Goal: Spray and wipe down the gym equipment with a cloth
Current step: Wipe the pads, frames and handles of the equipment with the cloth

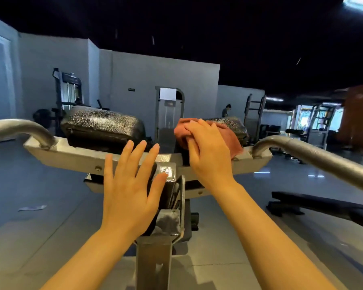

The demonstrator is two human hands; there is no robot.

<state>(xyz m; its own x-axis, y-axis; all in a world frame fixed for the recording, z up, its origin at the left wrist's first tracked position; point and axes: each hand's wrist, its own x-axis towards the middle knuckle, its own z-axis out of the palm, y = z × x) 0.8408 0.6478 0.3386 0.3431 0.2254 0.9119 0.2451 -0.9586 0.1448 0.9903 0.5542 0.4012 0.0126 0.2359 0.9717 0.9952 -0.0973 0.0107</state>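
The wiping step is in hand. The right hand presses a reddish cloth flat against the near end of the right pad, fingers spread over the bunched fabric and closed down on it rather than pinching it. The left hand is empty, fingers spread and apart, held in front of the grey crossbar; whether it touches the metal cannot be told. No spray bottle is in view. The left pad is black, cushioned and covered in fine droplets that catch the light, which suggests it is sprayed and not yet wiped. The right pad shows the same beading on the part not hidden by the cloth. Both pads sit on top of the crossbar, one either side of the centre post, with a curved grey handle rising from the left end and another at the right. The next move likely calls for drawing the cloth along the full length of the right pad under steady pressure, then shifting to the left pad. The wet vinyl is probably slick, so the cloth should stay flat to lift moisture instead of smearing it.
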